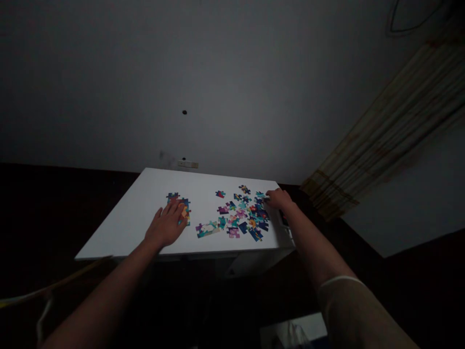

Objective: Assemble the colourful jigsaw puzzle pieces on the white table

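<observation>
My left hand (166, 225) lies flat with its fingers spread over a joined section of jigsaw puzzle (185, 203) on the left half of the white table. That section shows dark blue, red and orange, and my fingers cover part of it. At the right side of a scattered heap of jigsaw pieces (242, 213), my right hand (279, 198) has its fingertips pinched at a pale teal puzzle piece (266, 197). Its grip is small and dim in the view. Several pieces in the heap overlap. A longer teal and white piece or joined strip (208, 229) lies between the hands.
The white table (123, 213) stands near a grey wall with a socket strip (188, 164). Beside my right wrist is a dark object (284, 219) at the table's edge. A curtain (378, 126) hangs at right. Below lies a pale surface with a plastic bag (292, 333).
</observation>
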The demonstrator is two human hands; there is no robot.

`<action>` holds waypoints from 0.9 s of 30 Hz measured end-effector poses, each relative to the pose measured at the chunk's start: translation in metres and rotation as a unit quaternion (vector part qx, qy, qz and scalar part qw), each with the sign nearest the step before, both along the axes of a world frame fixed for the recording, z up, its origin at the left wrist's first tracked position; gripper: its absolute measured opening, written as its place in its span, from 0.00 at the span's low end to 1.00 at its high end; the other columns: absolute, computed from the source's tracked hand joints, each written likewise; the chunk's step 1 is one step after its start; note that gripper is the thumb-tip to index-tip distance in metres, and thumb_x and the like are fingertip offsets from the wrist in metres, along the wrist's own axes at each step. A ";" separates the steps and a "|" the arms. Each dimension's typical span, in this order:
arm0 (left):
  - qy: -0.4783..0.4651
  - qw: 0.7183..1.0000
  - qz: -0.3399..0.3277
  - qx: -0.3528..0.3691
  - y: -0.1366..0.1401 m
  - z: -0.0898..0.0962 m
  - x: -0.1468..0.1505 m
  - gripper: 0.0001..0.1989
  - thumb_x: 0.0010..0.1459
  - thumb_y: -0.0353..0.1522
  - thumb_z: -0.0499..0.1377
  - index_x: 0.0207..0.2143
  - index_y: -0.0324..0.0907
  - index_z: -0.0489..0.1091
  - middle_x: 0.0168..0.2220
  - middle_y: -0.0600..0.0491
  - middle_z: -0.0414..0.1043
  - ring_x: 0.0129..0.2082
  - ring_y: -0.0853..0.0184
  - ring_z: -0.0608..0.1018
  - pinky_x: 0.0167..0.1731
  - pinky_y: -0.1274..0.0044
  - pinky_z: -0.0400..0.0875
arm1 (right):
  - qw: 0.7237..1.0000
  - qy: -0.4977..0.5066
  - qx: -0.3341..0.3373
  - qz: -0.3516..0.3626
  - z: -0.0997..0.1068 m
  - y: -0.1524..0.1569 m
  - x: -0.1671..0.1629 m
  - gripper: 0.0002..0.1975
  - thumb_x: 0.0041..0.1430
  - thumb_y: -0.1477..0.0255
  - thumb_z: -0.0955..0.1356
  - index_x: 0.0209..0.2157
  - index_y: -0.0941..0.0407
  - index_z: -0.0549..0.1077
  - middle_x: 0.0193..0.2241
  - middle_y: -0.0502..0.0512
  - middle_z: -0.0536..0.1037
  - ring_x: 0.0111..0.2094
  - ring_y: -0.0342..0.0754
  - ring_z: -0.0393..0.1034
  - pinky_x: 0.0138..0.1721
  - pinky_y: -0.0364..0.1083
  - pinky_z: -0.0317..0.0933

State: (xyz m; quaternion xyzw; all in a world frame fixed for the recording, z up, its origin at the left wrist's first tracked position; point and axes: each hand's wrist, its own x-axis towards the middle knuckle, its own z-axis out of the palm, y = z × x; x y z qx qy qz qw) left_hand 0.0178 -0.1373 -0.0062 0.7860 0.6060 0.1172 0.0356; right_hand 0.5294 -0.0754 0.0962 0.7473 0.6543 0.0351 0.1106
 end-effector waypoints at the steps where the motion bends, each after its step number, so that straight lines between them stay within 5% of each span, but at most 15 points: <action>1: -0.003 1.000 0.000 0.000 -0.001 0.000 0.000 0.34 0.80 0.47 0.43 0.80 0.45 0.63 0.85 0.43 0.53 0.85 0.48 0.56 0.80 0.46 0.56 | 1.000 -0.004 -0.019 -0.003 -0.003 0.012 0.004 0.26 0.67 0.66 0.77 0.64 0.54 0.84 0.60 0.73 0.85 0.66 0.68 0.76 0.66 0.59 0.66; 9: -0.006 1.000 -0.004 -0.003 -0.009 0.008 0.004 0.32 0.79 0.45 0.48 0.79 0.45 0.64 0.85 0.43 0.54 0.84 0.46 0.59 0.80 0.45 0.55 | 0.995 0.030 -0.081 -0.038 -0.039 0.076 0.045 0.27 0.52 0.68 0.84 0.55 0.56 0.88 0.54 0.70 0.88 0.54 0.67 0.85 0.53 0.55 0.76; 13: -0.020 1.000 -0.005 0.008 -0.010 0.006 0.004 0.31 0.79 0.45 0.48 0.78 0.47 0.64 0.84 0.44 0.56 0.83 0.46 0.59 0.79 0.45 0.57 | 0.992 0.066 -0.107 -0.020 -0.048 0.090 0.054 0.18 0.50 0.72 0.84 0.44 0.60 0.91 0.44 0.70 0.89 0.49 0.66 0.86 0.49 0.52 0.76; 19: -0.030 1.000 -0.003 -0.002 -0.011 0.008 0.006 0.30 0.78 0.44 0.51 0.78 0.49 0.64 0.84 0.45 0.56 0.84 0.47 0.59 0.80 0.45 0.56 | 0.995 0.092 -0.036 0.007 -0.051 0.083 0.047 0.27 0.49 0.73 0.83 0.54 0.59 0.89 0.46 0.67 0.90 0.47 0.62 0.86 0.50 0.50 0.75; 27: -0.037 0.999 -0.002 -0.007 -0.014 0.012 0.006 0.32 0.79 0.45 0.50 0.78 0.46 0.64 0.84 0.43 0.56 0.84 0.48 0.58 0.81 0.47 0.54 | 0.990 0.133 0.037 -0.009 -0.041 0.060 0.041 0.23 0.52 0.72 0.82 0.51 0.59 0.86 0.45 0.67 0.90 0.45 0.60 0.86 0.47 0.50 0.74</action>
